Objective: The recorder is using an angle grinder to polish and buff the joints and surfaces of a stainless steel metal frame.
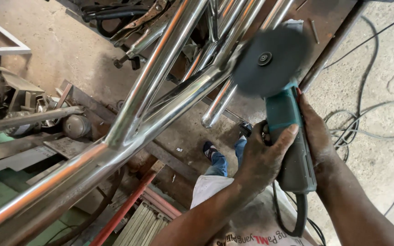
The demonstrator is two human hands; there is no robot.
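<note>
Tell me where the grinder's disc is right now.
In the head view, upper right: the disc sits against the shiny steel tubes, just above the teal grinder body gripped by both hands.

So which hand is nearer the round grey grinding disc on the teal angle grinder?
Left. The left hand grips the grinder body just below the disc; the right hand holds its side slightly farther back.

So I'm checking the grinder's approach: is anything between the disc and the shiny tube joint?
Nothing visible. The disc of the angle grinder, held by the left hand and right hand, already overlaps the polished tubes; whether it touches cannot be told.
</note>
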